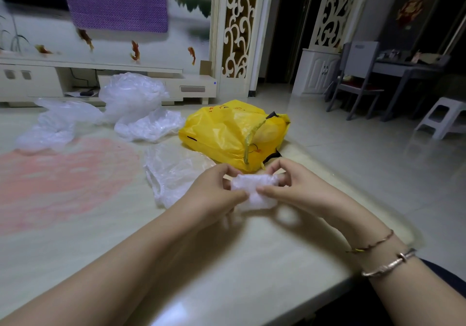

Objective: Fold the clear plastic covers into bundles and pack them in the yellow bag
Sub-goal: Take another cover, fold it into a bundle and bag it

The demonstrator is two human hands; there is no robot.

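The folded bundle (254,192) is held above the table (252,262), pinched at both ends by the left hand (214,189) and the right hand (295,187). Folding appears nearly complete; next, insert it into the yellow bag (222,134) just beyond. The bag's red print is unreadable.

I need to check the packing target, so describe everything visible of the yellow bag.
The yellow bag is thin, glossy plastic with red print near its top and black strap handles showing at its right side. It lies slumped and crumpled on the pale table, bulging as if partly filled, though its contents cannot be seen. A gathered seam or edge runs down its front right. It sits just beyond both hands, neither touching it. A flat clear plastic cover lies against its near left side.
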